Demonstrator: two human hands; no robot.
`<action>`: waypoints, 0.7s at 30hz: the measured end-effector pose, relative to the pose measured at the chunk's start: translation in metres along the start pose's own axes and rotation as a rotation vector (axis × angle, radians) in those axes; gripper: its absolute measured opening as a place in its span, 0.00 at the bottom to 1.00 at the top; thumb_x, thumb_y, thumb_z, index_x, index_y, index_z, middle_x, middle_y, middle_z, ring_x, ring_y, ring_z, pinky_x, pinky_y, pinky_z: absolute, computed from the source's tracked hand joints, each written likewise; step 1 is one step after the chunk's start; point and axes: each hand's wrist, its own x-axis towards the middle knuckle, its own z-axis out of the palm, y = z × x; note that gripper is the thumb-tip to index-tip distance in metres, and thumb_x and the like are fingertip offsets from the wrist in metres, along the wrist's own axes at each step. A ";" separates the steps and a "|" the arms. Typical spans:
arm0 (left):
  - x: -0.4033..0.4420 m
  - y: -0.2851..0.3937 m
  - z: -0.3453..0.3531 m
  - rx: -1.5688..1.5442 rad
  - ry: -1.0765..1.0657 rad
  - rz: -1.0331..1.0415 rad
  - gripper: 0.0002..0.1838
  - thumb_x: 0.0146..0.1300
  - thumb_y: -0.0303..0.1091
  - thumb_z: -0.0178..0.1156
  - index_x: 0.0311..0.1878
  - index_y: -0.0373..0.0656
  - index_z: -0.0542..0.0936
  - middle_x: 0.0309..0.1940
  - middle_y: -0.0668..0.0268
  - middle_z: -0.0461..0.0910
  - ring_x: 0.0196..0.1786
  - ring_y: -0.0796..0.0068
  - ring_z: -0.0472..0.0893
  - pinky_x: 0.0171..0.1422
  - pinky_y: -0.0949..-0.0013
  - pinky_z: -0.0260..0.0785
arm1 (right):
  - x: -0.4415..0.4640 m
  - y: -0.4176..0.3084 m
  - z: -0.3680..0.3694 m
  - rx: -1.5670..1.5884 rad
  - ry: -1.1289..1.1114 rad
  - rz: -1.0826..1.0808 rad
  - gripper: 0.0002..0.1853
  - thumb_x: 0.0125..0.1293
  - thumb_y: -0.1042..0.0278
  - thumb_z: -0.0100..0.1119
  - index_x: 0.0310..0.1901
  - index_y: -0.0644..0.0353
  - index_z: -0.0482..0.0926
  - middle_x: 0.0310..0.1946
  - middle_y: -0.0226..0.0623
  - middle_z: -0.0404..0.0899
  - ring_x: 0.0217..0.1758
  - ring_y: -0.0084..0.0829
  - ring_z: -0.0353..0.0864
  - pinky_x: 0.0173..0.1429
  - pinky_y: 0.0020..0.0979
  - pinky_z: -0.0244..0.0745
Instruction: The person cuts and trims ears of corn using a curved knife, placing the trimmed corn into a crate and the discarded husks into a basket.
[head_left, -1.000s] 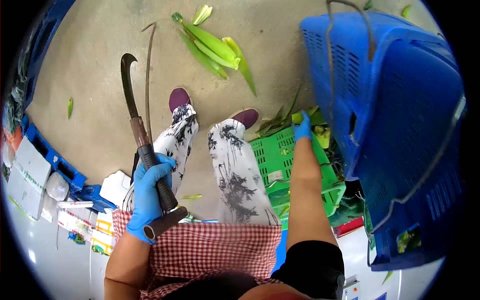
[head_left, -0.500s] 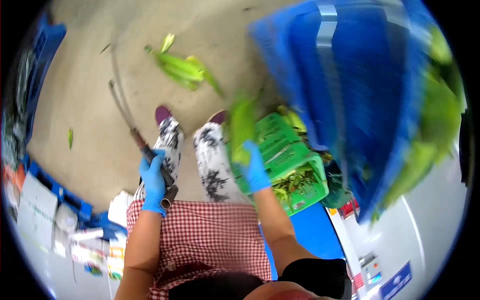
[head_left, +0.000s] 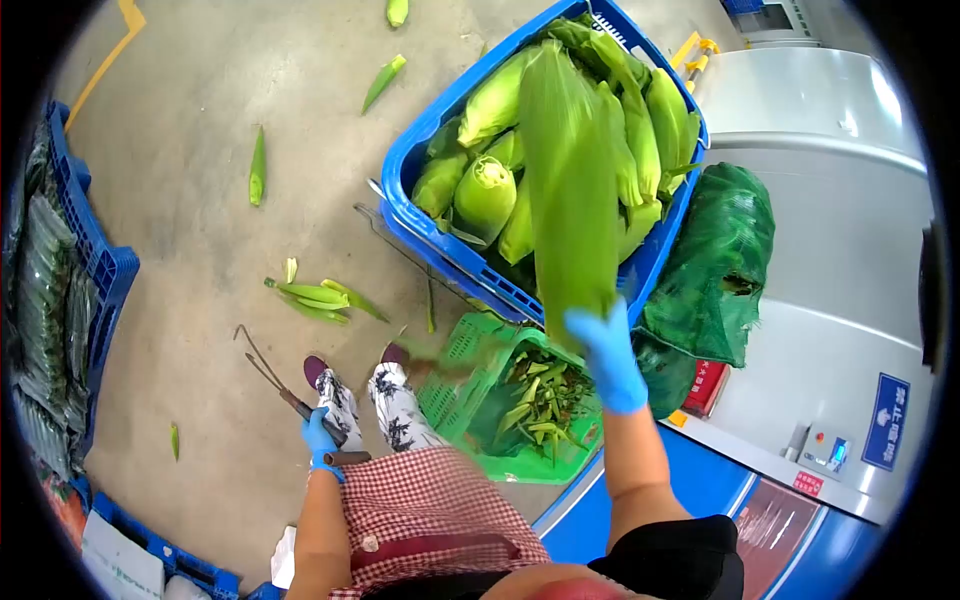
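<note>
My left hand [head_left: 320, 437], in a blue glove, is closed around the dark handle of a long two-pronged metal tool [head_left: 289, 398], whose thin bent ends point away over the floor. My right hand [head_left: 612, 356], gloved the same, grips an ear of corn [head_left: 572, 190] in its green husk by the near end. That ear stretches forward over the blue crate [head_left: 398, 180], slightly blurred. Several husked-in ears [head_left: 486, 195] fill the crate beneath it. Whether the held ear touches them I cannot tell.
A green basket [head_left: 470, 345] holding leaf scraps [head_left: 545, 400] stands between my legs and the crate. Right of the crate lies a green mesh sack [head_left: 725, 260]. Loose husk leaves [head_left: 318, 297] litter the floor. A blue pallet [head_left: 115, 270] with wrapped goods stands left.
My right hand has carried the corn forward and right, from above the green basket to over the blue crate. The view has swung right, and the crate now shows from above. My left hand keeps the tool.
</note>
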 end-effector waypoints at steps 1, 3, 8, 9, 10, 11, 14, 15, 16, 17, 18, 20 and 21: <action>-0.001 0.000 0.001 -0.006 -0.005 -0.020 0.10 0.46 0.36 0.63 0.25 0.42 0.73 0.19 0.73 0.65 0.21 0.79 0.65 0.25 0.71 0.57 | 0.026 -0.009 -0.004 -0.152 0.018 0.022 0.26 0.53 0.65 0.63 0.53 0.68 0.71 0.47 0.38 0.77 0.46 0.25 0.77 0.49 0.27 0.72; -0.007 0.005 0.001 0.061 -0.016 -0.050 0.11 0.45 0.37 0.63 0.26 0.41 0.74 0.19 0.72 0.66 0.21 0.78 0.65 0.24 0.71 0.57 | 0.071 -0.019 0.006 -0.554 0.152 0.056 0.27 0.57 0.55 0.60 0.51 0.71 0.71 0.44 0.45 0.79 0.46 0.33 0.79 0.48 0.31 0.73; -0.014 0.009 0.004 0.088 -0.061 -0.011 0.12 0.47 0.37 0.63 0.29 0.40 0.75 0.20 0.73 0.67 0.21 0.78 0.66 0.24 0.71 0.60 | 0.111 0.034 0.021 -0.798 0.414 -0.075 0.33 0.59 0.42 0.54 0.45 0.74 0.73 0.39 0.60 0.78 0.45 0.52 0.77 0.50 0.41 0.71; -0.017 0.009 0.004 0.082 -0.072 -0.012 0.12 0.47 0.37 0.63 0.29 0.40 0.75 0.20 0.73 0.67 0.21 0.78 0.67 0.24 0.71 0.60 | 0.107 0.035 0.021 -0.809 0.406 -0.020 0.34 0.59 0.40 0.53 0.44 0.74 0.74 0.38 0.62 0.77 0.46 0.55 0.76 0.50 0.43 0.70; -0.022 0.014 0.006 0.107 -0.078 -0.009 0.11 0.48 0.37 0.63 0.29 0.41 0.75 0.19 0.73 0.67 0.21 0.78 0.67 0.24 0.72 0.60 | 0.106 0.038 0.016 -0.697 0.410 0.037 0.36 0.58 0.37 0.52 0.40 0.75 0.75 0.37 0.64 0.77 0.45 0.56 0.76 0.50 0.44 0.70; -0.019 0.013 0.007 0.106 -0.085 -0.013 0.11 0.48 0.37 0.63 0.29 0.41 0.75 0.19 0.73 0.67 0.21 0.78 0.67 0.24 0.72 0.60 | 0.110 0.038 0.017 -0.788 0.423 0.033 0.37 0.58 0.36 0.51 0.39 0.75 0.76 0.37 0.64 0.76 0.46 0.56 0.76 0.51 0.44 0.69; -0.008 0.001 0.002 0.111 -0.103 -0.026 0.10 0.48 0.36 0.62 0.27 0.41 0.74 0.19 0.72 0.67 0.20 0.78 0.67 0.24 0.72 0.60 | 0.128 0.026 0.025 -1.005 0.441 -0.001 0.41 0.56 0.31 0.47 0.36 0.76 0.77 0.38 0.65 0.75 0.46 0.57 0.76 0.52 0.46 0.68; -0.005 -0.001 0.001 0.120 -0.113 -0.043 0.09 0.48 0.35 0.61 0.27 0.41 0.75 0.19 0.71 0.69 0.20 0.78 0.69 0.24 0.72 0.61 | 0.140 0.026 0.022 -0.994 0.437 0.024 0.41 0.56 0.31 0.47 0.36 0.76 0.77 0.38 0.65 0.75 0.46 0.57 0.75 0.52 0.46 0.68; -0.008 0.002 0.003 0.114 -0.122 -0.055 0.08 0.48 0.35 0.61 0.27 0.41 0.75 0.19 0.71 0.70 0.20 0.77 0.70 0.23 0.72 0.61 | 0.153 0.025 0.017 -0.979 0.432 0.047 0.41 0.56 0.31 0.47 0.36 0.76 0.77 0.38 0.65 0.75 0.46 0.57 0.75 0.52 0.46 0.68; -0.012 0.007 0.005 0.109 -0.124 -0.067 0.08 0.48 0.34 0.61 0.27 0.41 0.75 0.19 0.70 0.71 0.19 0.76 0.70 0.23 0.72 0.62 | 0.157 0.025 0.014 -0.961 0.422 0.071 0.41 0.56 0.30 0.47 0.36 0.76 0.77 0.38 0.65 0.75 0.46 0.57 0.75 0.52 0.46 0.68; -0.008 0.001 0.003 0.069 -0.119 -0.053 0.06 0.49 0.33 0.60 0.28 0.41 0.75 0.18 0.69 0.71 0.18 0.76 0.71 0.22 0.72 0.62 | 0.149 0.028 0.009 -0.930 0.405 0.085 0.39 0.57 0.33 0.49 0.36 0.75 0.77 0.38 0.64 0.76 0.44 0.54 0.77 0.51 0.43 0.68; -0.001 -0.008 -0.003 -0.016 -0.158 -0.103 0.04 0.50 0.30 0.58 0.27 0.42 0.75 0.16 0.70 0.70 0.17 0.76 0.70 0.20 0.73 0.61 | 0.097 0.033 0.010 -0.826 0.406 0.032 0.31 0.59 0.41 0.54 0.35 0.72 0.77 0.35 0.59 0.78 0.40 0.43 0.79 0.47 0.37 0.70; -0.008 -0.003 0.001 -0.021 -0.148 -0.092 0.06 0.50 0.33 0.59 0.28 0.43 0.75 0.17 0.71 0.69 0.17 0.77 0.69 0.21 0.73 0.60 | 0.059 0.040 0.012 -0.748 0.430 -0.045 0.25 0.59 0.48 0.57 0.35 0.70 0.78 0.33 0.54 0.79 0.37 0.35 0.80 0.43 0.33 0.72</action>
